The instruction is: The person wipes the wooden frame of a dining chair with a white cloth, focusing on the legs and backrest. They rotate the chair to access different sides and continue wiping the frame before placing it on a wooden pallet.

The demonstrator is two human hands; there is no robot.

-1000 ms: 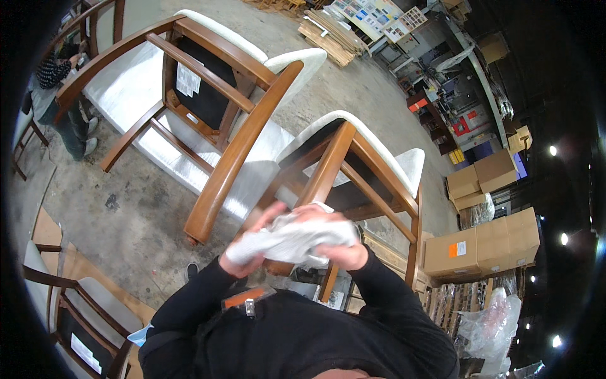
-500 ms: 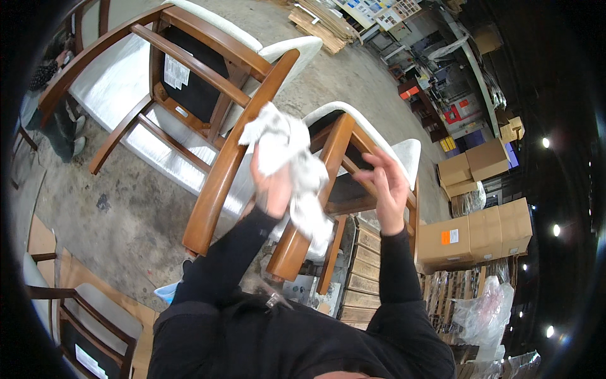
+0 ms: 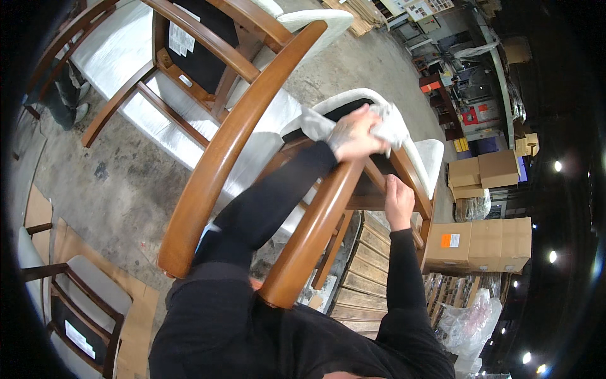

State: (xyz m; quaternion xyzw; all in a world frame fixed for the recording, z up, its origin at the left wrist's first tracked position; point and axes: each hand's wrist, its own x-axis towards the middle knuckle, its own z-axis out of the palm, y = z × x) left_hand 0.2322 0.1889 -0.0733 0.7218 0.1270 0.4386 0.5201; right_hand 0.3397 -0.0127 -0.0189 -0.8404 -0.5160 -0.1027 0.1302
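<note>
My left hand (image 3: 357, 134) is closed on a white cloth (image 3: 392, 129), pressed against the upper end of a wooden chair leg. That chair (image 3: 315, 234) lies tipped over, with brown wood and light grey upholstery. My right hand (image 3: 399, 201) is curled around a thin wooden rail of the same chair, lower and to the right of the cloth. To the left, another tipped chair (image 3: 237, 145) shows its curved wooden frame, with a black underside and paper labels. The fingertips of my left hand are partly hidden by the cloth.
Slatted wooden pallets (image 3: 363, 278) lie under the chair. Stacked cardboard boxes (image 3: 483, 243) stand at the right, near plastic wrap (image 3: 470, 322). More chairs (image 3: 88, 290) rest on cardboard at the lower left. A person's legs (image 3: 62, 101) show at the upper left.
My left hand has carried the cloth rightward and up onto the end of the right chair's leg. My right hand has gone from open fingers to gripping the rail.
</note>
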